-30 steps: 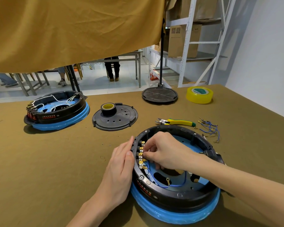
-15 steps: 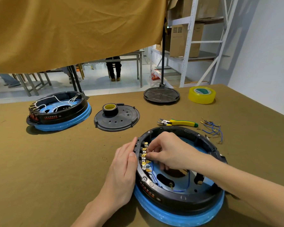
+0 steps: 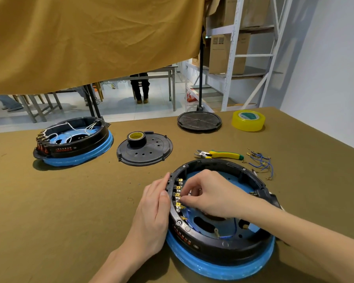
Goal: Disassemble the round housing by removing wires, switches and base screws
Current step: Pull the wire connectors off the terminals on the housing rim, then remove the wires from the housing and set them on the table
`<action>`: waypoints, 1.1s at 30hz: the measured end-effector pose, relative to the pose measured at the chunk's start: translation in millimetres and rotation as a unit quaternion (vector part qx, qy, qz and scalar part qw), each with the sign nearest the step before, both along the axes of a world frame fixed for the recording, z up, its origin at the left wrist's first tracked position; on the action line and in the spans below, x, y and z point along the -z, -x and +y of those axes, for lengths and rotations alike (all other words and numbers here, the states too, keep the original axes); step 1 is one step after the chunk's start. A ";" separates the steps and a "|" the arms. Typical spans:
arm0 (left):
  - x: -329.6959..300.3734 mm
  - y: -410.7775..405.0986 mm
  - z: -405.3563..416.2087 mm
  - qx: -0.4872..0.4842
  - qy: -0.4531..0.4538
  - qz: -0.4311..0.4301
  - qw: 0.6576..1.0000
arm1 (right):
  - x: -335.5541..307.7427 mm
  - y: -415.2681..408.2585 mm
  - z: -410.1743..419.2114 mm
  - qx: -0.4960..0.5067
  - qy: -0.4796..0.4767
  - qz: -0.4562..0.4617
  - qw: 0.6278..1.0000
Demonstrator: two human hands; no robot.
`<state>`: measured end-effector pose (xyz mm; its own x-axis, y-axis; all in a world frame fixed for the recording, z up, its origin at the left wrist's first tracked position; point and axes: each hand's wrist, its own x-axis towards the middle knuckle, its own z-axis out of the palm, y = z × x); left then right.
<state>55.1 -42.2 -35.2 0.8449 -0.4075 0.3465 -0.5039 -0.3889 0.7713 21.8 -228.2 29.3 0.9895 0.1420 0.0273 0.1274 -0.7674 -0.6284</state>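
The round black housing (image 3: 217, 245) with a blue rim sits on the olive table in front of me. A row of brass switch terminals (image 3: 178, 196) runs along its inner left wall. My left hand (image 3: 153, 211) presses flat against the housing's outer left side, fingers straight. Reaching inside, my right hand (image 3: 211, 197) pinches at a terminal connector with fingertips curled. A loose blue wire (image 3: 227, 236) with a ring lug lies on the blue floor inside the housing.
A second housing (image 3: 74, 140) with white wires stands at the far left. A black cover plate (image 3: 145, 150) carries a black tape roll. Green-yellow cutters (image 3: 221, 154), removed blue wires (image 3: 261, 163), yellow tape (image 3: 248, 120) and a round stand base (image 3: 199, 121) lie behind.
My right hand has shifted slightly along the terminal row and keeps working at a connector. The left hand stays pressed on the housing. The view drifted a little.
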 end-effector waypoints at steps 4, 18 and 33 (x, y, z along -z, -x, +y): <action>0.0 -0.8 -0.3 0.000 -0.010 0.007 1.000 | -6.5 9.2 -5.0 0.031 0.022 -0.083 0.996; -9.6 4.9 -3.9 -0.006 -0.023 0.022 0.999 | -24.3 2.4 -33.0 0.137 -0.270 -0.168 0.938; -12.0 6.8 -3.9 -0.012 0.011 0.020 1.000 | -67.5 -30.5 -36.4 0.167 -0.427 -0.213 0.863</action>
<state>48.2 -46.1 -23.2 0.8678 -0.3795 0.3209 -0.4629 -0.3823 0.7997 52.3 -264.6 96.8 0.8454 -0.4004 0.3534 0.3488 -0.0871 -0.9331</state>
